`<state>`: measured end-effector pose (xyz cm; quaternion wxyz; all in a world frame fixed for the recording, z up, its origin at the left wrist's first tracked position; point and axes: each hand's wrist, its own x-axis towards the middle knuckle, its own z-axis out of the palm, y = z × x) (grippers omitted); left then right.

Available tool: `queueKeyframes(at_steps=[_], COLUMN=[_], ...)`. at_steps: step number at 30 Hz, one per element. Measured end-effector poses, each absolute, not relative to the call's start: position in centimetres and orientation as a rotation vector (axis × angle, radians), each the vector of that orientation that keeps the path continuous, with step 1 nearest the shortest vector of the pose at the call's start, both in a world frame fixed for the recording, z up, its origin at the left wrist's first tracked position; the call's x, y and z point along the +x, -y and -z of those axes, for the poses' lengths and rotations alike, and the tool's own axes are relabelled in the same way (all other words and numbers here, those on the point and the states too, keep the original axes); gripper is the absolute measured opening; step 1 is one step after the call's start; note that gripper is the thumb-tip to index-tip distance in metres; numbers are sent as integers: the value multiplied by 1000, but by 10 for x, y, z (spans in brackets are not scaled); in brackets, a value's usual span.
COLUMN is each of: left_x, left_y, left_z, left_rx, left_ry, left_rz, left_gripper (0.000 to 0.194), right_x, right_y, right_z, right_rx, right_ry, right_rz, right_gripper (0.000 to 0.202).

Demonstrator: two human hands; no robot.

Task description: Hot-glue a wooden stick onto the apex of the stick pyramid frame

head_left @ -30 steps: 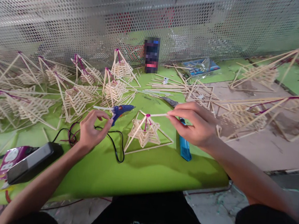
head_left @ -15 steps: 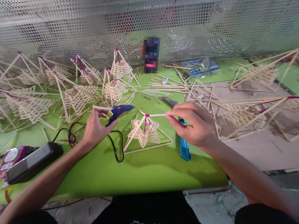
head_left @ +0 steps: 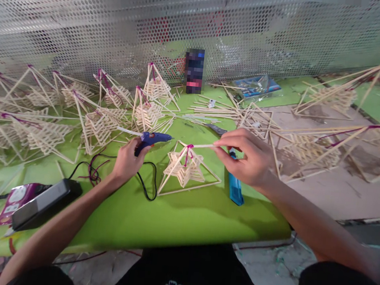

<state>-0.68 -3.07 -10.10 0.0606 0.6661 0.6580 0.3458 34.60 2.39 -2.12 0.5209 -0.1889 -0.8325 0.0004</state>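
On the green counter (head_left: 175, 222), with finished stick frames (head_left: 101, 120) crowding its far left, a small stick pyramid (head_left: 184, 169) stands between the two hands. The right hand (head_left: 247, 159) is at the pyramid's right, its fingers pinched on a thin stick (head_left: 203, 146) that runs nearly level, leftward to the purple-bound apex. The left hand (head_left: 128, 161) is just left of the pyramid, fingers wrapped around the grip of the blue glue gun (head_left: 152, 138). The gun's long axis lies level, nozzle pointing right at the apex, near but not touching.
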Motion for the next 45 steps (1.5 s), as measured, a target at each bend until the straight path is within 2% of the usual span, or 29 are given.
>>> queueKeyframes(at_steps=[4,9,12,18,21,24,34,45], left_x=[-9,-13,-16,2,18,25,21,24], left_y=[40,49,51,41,32,28,33,33], left_z=[95,93,85,38,20,15,24,20], left_rx=[1959,1911,1940,2063,2086,2157,2153,2179], left_ry=[-1955,-1671,-1667,-1736,-1629,-1484,-1542,-1532], left_rz=[-1227,-1511,-1560,-1713,-1782,-1786,-1619,-1631], left_gripper=[33,24,16,38,33,22,30,26], right_x=[344,343,343,344,345,345,342,340], right_y=[-25,-27,-27,-26,-26,-27,-26,-21], right_z=[26,27,27,27,27,28,30,26], right_rx=[-478,-481,-499,-530,-520,-496,-508,-494], right_ry=[1969,1960,1964,1964,1971,1975,1967,1975], right_rz=[-87,-140,-157,-171,-166,-164,-192,-220], right_gripper=[18,16,16,16,17,18,17,15])
